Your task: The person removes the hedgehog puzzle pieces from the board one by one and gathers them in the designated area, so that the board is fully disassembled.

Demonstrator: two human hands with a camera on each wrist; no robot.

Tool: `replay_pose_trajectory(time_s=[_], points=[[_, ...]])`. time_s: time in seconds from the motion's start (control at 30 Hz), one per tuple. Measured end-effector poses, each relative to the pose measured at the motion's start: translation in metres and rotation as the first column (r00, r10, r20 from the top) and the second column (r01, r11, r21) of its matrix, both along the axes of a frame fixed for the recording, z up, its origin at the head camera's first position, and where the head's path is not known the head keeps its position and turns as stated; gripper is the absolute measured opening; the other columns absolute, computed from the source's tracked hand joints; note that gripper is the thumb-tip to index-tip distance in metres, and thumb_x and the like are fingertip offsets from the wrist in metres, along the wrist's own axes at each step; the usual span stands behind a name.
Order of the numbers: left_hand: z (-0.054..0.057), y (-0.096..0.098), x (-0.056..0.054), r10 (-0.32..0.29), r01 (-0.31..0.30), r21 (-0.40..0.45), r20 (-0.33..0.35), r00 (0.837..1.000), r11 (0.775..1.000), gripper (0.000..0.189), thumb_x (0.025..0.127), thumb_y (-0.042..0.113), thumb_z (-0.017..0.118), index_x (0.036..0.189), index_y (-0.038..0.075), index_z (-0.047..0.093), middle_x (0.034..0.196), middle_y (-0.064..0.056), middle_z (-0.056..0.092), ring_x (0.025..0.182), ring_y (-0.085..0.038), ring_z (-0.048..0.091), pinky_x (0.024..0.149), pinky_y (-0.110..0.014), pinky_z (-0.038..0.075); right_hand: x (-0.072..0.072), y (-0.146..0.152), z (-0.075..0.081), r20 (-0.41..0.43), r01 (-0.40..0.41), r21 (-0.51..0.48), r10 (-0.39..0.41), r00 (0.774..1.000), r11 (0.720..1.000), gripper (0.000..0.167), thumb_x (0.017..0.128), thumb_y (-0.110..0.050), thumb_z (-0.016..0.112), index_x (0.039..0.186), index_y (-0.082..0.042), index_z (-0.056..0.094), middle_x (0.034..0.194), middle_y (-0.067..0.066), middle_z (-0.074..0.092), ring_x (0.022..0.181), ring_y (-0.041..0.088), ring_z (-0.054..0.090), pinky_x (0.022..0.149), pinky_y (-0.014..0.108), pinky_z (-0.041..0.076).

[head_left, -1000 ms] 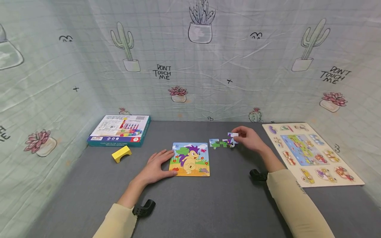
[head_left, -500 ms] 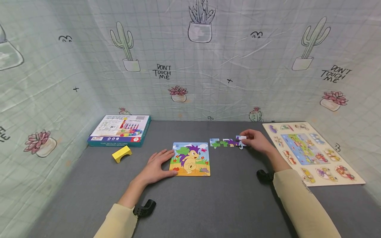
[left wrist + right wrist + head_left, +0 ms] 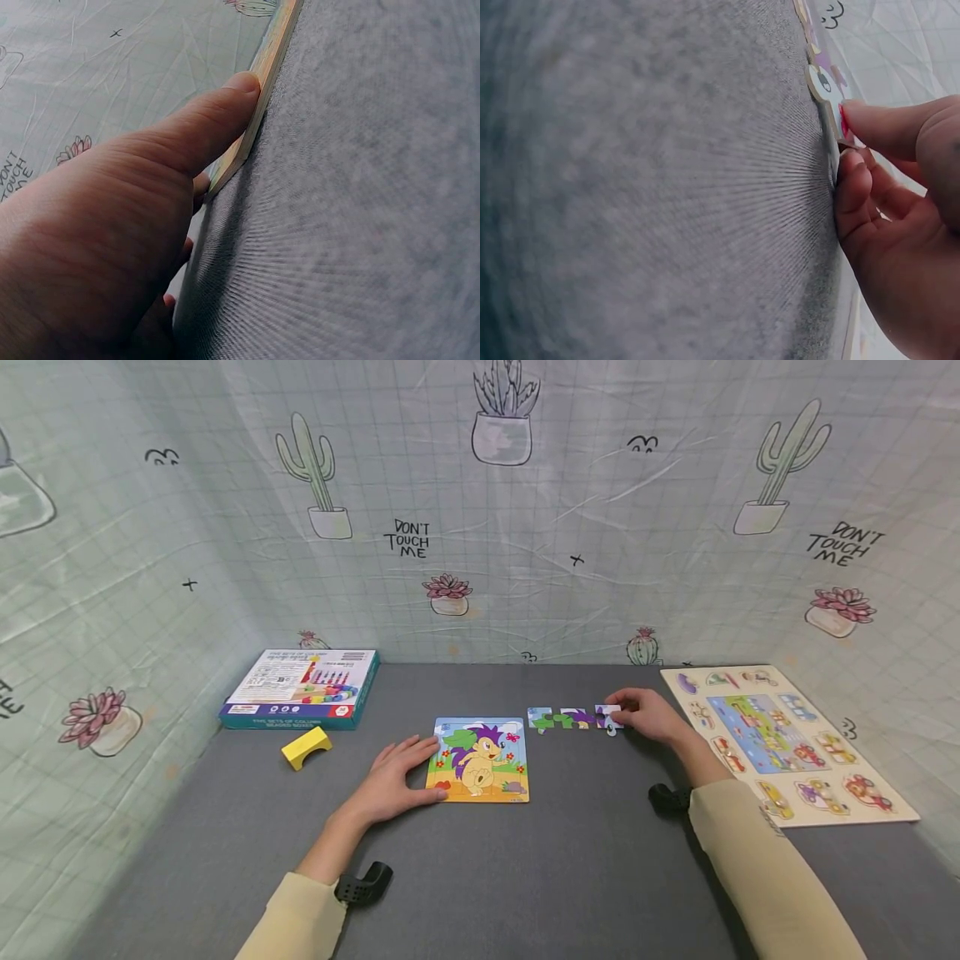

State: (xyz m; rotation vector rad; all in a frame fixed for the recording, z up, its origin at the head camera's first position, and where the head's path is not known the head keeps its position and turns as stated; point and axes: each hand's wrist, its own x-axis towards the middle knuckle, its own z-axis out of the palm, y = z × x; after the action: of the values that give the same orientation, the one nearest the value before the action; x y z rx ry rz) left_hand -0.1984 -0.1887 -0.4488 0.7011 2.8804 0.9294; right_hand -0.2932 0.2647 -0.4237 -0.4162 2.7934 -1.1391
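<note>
A square hedgehog jigsaw puzzle (image 3: 480,768) lies flat on the table. My left hand (image 3: 393,787) rests along its left side with fingers spread, the thumb at the near corner. In the left wrist view that thumb touches the puzzle's pale edge (image 3: 277,64). Back and right of the puzzle, my right hand (image 3: 654,717) pinches a small jigsaw piece (image 3: 604,711) between thumb and fingers. An eye is printed on this jigsaw piece (image 3: 820,81) in the right wrist view. Left of it lie a purple-and-green jigsaw piece (image 3: 574,717) and a blue-and-green one (image 3: 539,718).
A yellow arch block (image 3: 306,748) sits left of my left hand, in front of a flat toy box (image 3: 300,689). At the right lies a large wooden picture board (image 3: 701,693), partly behind my right sleeve. A patterned cloth (image 3: 510,543) encloses the table's back and sides.
My right hand has moved right with the jigsaw piece and set it level in the row beside the other two. The left hand stays at the puzzle.
</note>
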Motion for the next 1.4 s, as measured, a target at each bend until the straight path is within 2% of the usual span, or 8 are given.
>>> replay_pose_trajectory(time_s=[0.17,0.33,0.57,0.73,0.93,1.17,1.4], points=[[0.000,0.000,0.000,-0.001,0.001,0.004,0.002,1.000,1.000,0.083,0.084,0.048,0.080,0.150,0.006,0.049,0.154,-0.010,0.045,0.148,-0.036,0.026,0.118,-0.061,0.009,-0.002,0.002,-0.003,-0.013,-0.022,0.041,0.022,1.000,0.999,0.029,0.098,-0.008,0.064,0.123,0.006,0.065,0.112,0.020,0.065,0.090,0.026,0.058,0.080,0.041,0.046],[0.000,0.001,0.000,0.002,-0.002,0.006,0.009,1.000,1.000,0.084,0.084,0.048,0.080,0.150,0.006,0.049,0.155,-0.009,0.045,0.149,-0.035,0.026,0.118,-0.060,0.009,-0.001,0.005,-0.001,-0.012,-0.071,0.027,0.072,0.997,0.997,0.038,0.095,-0.012,0.070,0.125,0.010,0.062,0.111,0.021,0.064,0.088,0.024,0.056,0.077,0.038,0.046],[0.000,0.001,0.001,0.005,-0.005,0.005,0.010,1.000,1.000,0.083,0.084,0.048,0.080,0.150,0.006,0.049,0.155,-0.009,0.044,0.149,-0.035,0.025,0.119,-0.060,0.009,-0.001,0.006,0.001,-0.008,-0.143,0.061,0.144,0.990,0.988,0.053,0.089,-0.017,0.078,0.128,0.013,0.060,0.121,0.026,0.060,0.101,0.033,0.055,0.088,0.047,0.046],[0.001,0.001,0.001,0.005,-0.005,0.006,0.010,1.000,1.000,0.083,0.084,0.047,0.080,0.149,0.005,0.050,0.155,-0.009,0.044,0.149,-0.036,0.025,0.119,-0.060,0.009,-0.002,0.006,-0.001,-0.013,-0.151,0.082,0.153,0.988,0.985,0.054,0.089,-0.018,0.079,0.129,0.013,0.059,0.122,0.028,0.057,0.106,0.036,0.054,0.092,0.053,0.045],[0.001,0.001,0.000,0.003,-0.003,-0.003,0.002,1.000,1.000,0.083,0.084,0.047,0.080,0.149,0.005,0.050,0.155,-0.010,0.045,0.148,-0.036,0.026,0.118,-0.061,0.009,0.000,0.006,-0.002,-0.008,-0.134,0.099,0.136,0.991,0.986,0.054,0.090,-0.019,0.078,0.129,0.013,0.059,0.123,0.027,0.056,0.105,0.036,0.053,0.090,0.052,0.045],[0.001,0.001,0.001,0.005,-0.005,-0.006,0.001,1.000,1.000,0.083,0.084,0.047,0.080,0.149,0.005,0.050,0.154,-0.010,0.045,0.148,-0.036,0.026,0.118,-0.061,0.010,0.001,0.008,0.000,-0.002,-0.153,0.081,0.154,0.988,0.985,0.055,0.090,-0.019,0.077,0.131,0.013,0.058,0.124,0.028,0.057,0.107,0.037,0.056,0.092,0.053,0.046],[0.002,0.001,0.002,0.000,0.000,0.002,0.010,1.000,1.000,0.083,0.085,0.046,0.080,0.150,0.004,0.049,0.155,-0.011,0.044,0.148,-0.036,0.025,0.118,-0.060,0.009,0.004,0.003,0.007,-0.064,-0.156,0.042,0.158,0.985,0.987,0.052,0.092,-0.017,0.074,0.130,0.014,0.057,0.126,0.029,0.061,0.102,0.037,0.060,0.084,0.047,0.051]])
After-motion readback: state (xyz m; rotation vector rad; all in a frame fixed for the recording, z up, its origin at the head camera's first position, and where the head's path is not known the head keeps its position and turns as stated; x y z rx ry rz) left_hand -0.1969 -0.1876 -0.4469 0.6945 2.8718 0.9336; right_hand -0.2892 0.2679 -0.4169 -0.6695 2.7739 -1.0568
